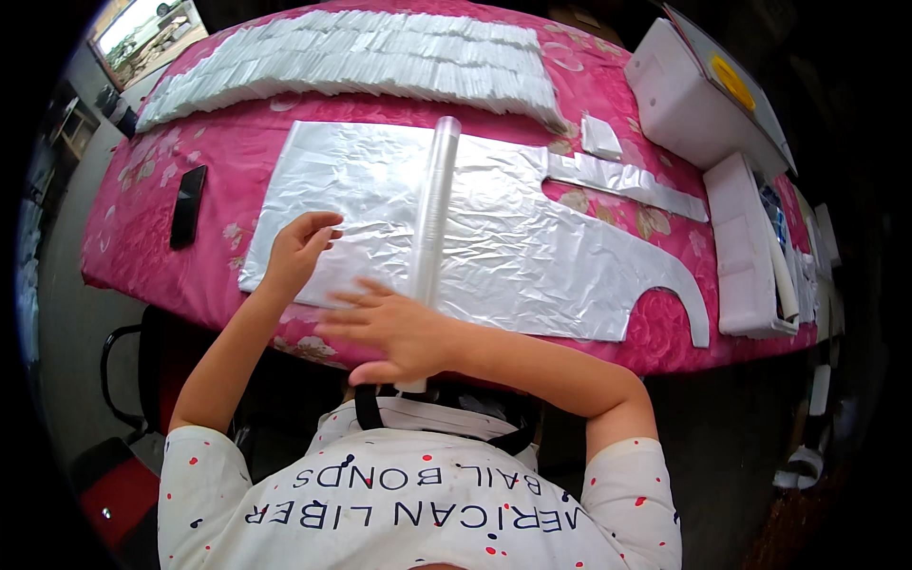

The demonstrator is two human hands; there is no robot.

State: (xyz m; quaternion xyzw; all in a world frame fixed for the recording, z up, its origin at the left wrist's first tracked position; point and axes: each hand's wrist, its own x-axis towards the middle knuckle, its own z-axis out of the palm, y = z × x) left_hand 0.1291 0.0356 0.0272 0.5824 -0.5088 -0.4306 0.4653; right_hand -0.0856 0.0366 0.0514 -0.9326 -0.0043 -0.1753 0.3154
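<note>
A thin white plastic apron (pixel 532 256) lies spread flat before me, its neck loop and strap ends pointing right. Across its middle rests a long roll of clear plastic film (pixel 438 190), running from the far edge down to my body. Over the left part of the apron hovers my left hand (pixel 302 249), its fingers loosely curled and apart, with nothing visible in them. My right hand (pixel 399 328) is stretched out flat beside the near end of the roll, fingers spread and slightly blurred by motion. It hides part of the roll and the apron's near edge.
Long rows of folded white packets (pixel 370 57) line the table's far side. A black phone (pixel 188 207) lies at the left. A small white folded stack (pixel 600 138) and white foam boxes (pixel 679 95) stand at the right. The tablecloth (pixel 133 214) is pink and floral.
</note>
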